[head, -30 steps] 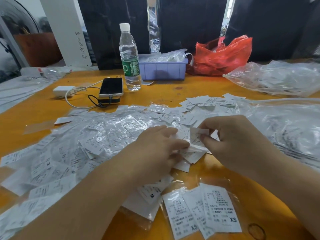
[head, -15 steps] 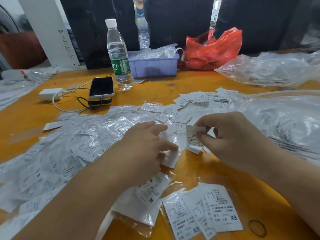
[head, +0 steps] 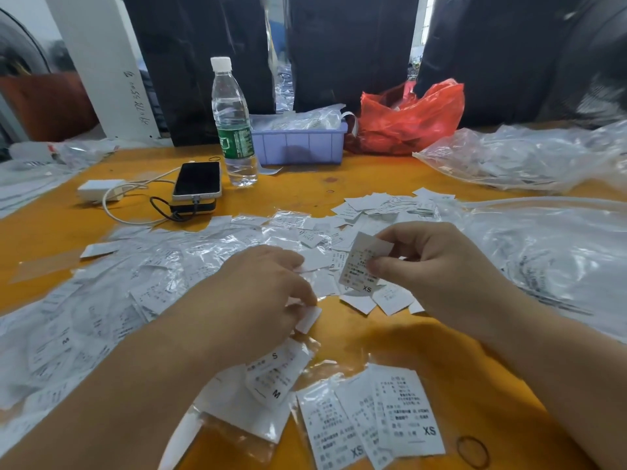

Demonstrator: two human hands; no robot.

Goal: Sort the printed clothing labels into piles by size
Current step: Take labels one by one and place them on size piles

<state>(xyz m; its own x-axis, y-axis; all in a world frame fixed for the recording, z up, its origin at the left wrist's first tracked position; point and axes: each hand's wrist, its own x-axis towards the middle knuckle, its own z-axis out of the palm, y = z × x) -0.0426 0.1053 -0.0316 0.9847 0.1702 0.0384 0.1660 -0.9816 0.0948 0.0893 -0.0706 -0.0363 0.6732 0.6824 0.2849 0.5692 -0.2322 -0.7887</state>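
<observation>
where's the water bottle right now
In the head view the water bottle stands upright at the far left-centre of the table, just left of the purple bin and right behind the phone.

The left hand (head: 258, 300) hides the labels beneath it; small print on the XS pile (head: 373, 422) near the desk's front edge is unreadable.
</observation>
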